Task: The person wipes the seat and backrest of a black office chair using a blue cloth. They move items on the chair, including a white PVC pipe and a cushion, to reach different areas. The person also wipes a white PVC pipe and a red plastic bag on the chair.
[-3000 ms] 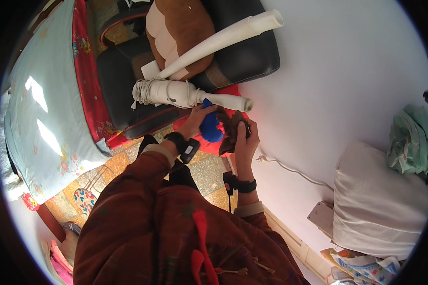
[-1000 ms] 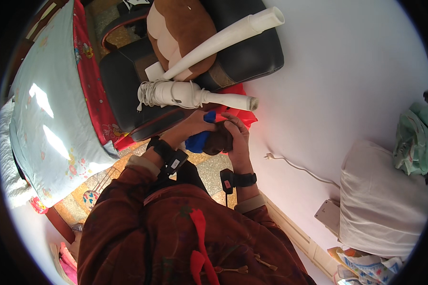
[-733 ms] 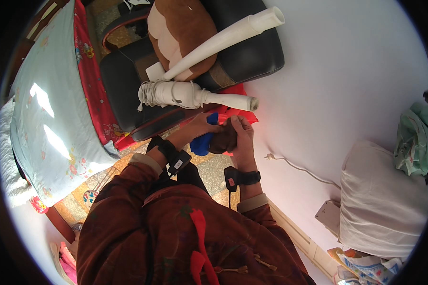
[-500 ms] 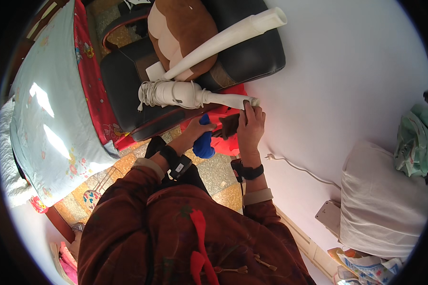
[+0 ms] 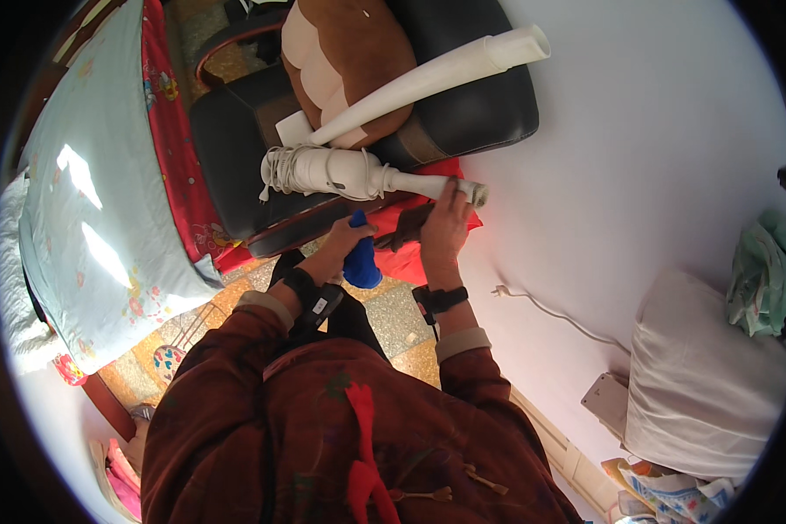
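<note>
A white handheld vacuum cleaner lies across the front of the black chair seat, its cord wound around the body. My right hand is closed around its narrow end, close to the tip; the thumb is hidden. In my left hand a bunched blue cloth hangs down, pinched at its upper part. Between my hands is a dark brown, limp piece; whether my right palm touches it I cannot tell. Behind it a red cloth or bag hangs below the chair's edge.
The black chair bears a brown and cream cushion with a long white tube leaning over it. At left stands a bed with a pale blue sheet. A white wall, a plug cord, a phone and a pillow are at right.
My right hand has shifted slightly left along the vacuum cleaner's narrow end. My left hand and the blue cloth have moved a little left. The whole view has shifted slightly.
</note>
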`<state>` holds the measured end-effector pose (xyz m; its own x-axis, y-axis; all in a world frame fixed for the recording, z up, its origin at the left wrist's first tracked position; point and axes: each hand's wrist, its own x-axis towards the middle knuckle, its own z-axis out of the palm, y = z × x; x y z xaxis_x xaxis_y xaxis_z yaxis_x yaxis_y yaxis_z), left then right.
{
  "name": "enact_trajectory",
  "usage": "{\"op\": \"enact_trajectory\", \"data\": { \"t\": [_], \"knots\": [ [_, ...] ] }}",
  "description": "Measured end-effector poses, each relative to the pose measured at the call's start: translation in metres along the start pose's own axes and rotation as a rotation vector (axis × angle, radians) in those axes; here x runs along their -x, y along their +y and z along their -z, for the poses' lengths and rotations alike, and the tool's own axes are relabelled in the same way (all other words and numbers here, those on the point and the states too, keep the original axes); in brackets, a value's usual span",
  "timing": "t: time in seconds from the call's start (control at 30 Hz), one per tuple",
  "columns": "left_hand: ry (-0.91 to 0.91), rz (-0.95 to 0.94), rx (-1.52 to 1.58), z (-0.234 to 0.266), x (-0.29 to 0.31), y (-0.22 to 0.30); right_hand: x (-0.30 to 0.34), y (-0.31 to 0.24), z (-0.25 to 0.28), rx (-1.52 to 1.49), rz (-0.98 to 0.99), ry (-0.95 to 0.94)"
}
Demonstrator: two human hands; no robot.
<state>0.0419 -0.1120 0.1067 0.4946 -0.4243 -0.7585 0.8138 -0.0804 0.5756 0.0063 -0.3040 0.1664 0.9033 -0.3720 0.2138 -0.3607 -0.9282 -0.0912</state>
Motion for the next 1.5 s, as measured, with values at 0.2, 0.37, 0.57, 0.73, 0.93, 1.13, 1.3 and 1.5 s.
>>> {"op": "enact_trajectory", "data": {
  "t": [0.2, 0.37, 0.57, 0.73, 0.93, 1.13, 1.3, 1.5],
  "knots": [
    [-0.073, -0.035, 0.114, -0.001, 0.002, 0.007, 0.005, -0.016, -0.015, 0.093, -0.007, -0.099],
    [-0.082, -0.02, 0.099, -0.002, 0.003, 0.014, 0.002, -0.011, -0.016, 0.103, 0.017, -0.056],
    [-0.059, 0.003, 0.136, 0.004, 0.005, 0.011, 0.013, -0.007, -0.022, 0.111, -0.094, -0.141],
    [-0.027, -0.005, 0.123, 0.003, 0.004, 0.005, 0.014, -0.021, -0.033, 0.076, 0.05, -0.256],
    [-0.035, 0.019, 0.155, 0.007, 0.008, 0.011, 0.013, -0.009, -0.025, 0.096, -0.088, -0.175],
    [-0.071, 0.006, 0.212, 0.007, 0.007, 0.007, 0.01, -0.027, -0.043, 0.114, 0.058, -0.375],
    [0.053, 0.057, 0.195, 0.014, 0.001, 0.001, 0.005, -0.017, -0.029, 0.085, -0.105, -0.243],
    [-0.015, 0.031, 0.263, 0.011, 0.008, -0.001, 0.003, -0.041, -0.035, 0.024, 0.03, -0.54]
  ]
}}
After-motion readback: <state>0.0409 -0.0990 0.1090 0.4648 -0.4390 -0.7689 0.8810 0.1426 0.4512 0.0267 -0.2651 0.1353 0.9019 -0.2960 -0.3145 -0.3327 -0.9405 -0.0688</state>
